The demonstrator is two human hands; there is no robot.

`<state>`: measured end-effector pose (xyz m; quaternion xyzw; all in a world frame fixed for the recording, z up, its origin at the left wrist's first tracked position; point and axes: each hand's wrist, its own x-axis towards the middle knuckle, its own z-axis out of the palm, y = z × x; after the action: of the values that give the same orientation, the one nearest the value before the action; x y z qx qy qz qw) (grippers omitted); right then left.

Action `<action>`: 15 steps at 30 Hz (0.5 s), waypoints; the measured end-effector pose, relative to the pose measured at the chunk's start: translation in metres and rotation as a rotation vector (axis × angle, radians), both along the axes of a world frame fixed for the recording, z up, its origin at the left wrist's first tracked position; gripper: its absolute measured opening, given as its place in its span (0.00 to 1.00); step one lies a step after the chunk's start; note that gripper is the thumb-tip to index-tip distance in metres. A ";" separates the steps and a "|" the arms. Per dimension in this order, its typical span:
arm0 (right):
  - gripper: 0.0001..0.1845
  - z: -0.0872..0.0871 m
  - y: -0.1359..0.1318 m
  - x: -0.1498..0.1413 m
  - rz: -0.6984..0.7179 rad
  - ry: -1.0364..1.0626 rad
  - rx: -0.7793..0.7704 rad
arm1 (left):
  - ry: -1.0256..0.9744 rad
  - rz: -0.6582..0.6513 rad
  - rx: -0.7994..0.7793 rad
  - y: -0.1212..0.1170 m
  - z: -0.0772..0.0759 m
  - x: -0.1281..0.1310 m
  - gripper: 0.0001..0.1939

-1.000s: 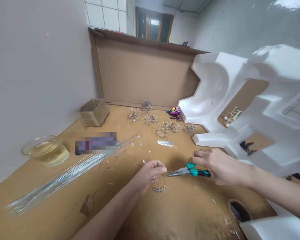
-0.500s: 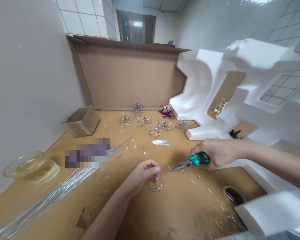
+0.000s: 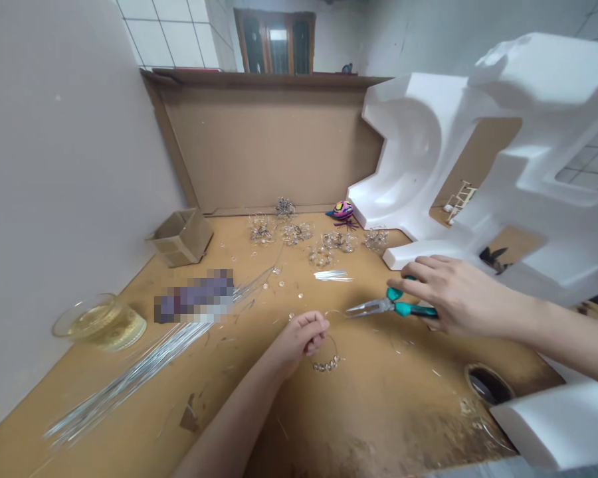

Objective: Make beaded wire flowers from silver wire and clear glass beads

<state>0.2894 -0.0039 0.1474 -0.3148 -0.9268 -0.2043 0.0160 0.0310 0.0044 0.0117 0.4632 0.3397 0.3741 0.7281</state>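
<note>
My left hand is closed in a pinch on a thin wire ring strung with clear beads, which hangs below the fingers. In my right hand are needle-nose pliers with green and black handles. Their jaws point left towards my left hand and look slightly apart. A short curved wire shows between the plier tips and my left hand; whether the jaws touch it I cannot tell.
Several beaded wire clusters lie at the back. A bundle of long wires, a glass bowl of yellowish liquid and a small cardboard box are left. White foam stands right; a hole opens front right.
The plier jaws have parted and a short curved wire has come into view beside their tips. My left hand still holds the beaded ring. The camera view has shifted.
</note>
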 end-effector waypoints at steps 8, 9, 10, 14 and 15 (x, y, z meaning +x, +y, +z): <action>0.19 -0.010 -0.007 -0.020 0.102 -0.186 0.060 | -0.106 -0.045 -0.065 -0.002 -0.001 0.000 0.13; 0.19 -0.011 -0.006 -0.020 0.109 -0.189 0.069 | -0.105 -0.044 -0.066 -0.002 -0.001 0.000 0.13; 0.18 -0.012 -0.006 -0.021 0.118 -0.190 0.077 | -0.105 -0.046 -0.070 -0.002 -0.001 0.000 0.13; 0.18 -0.013 -0.005 -0.022 0.143 -0.182 0.090 | -0.111 -0.051 -0.093 -0.002 0.000 0.001 0.13; 0.18 -0.013 -0.005 -0.022 0.141 -0.180 0.092 | -0.112 -0.050 -0.097 -0.002 0.000 0.001 0.13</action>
<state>0.2672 -0.0089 0.1348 -0.2282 -0.9339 -0.2725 -0.0384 0.0322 0.0024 0.0121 0.4141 0.3044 0.3640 0.7767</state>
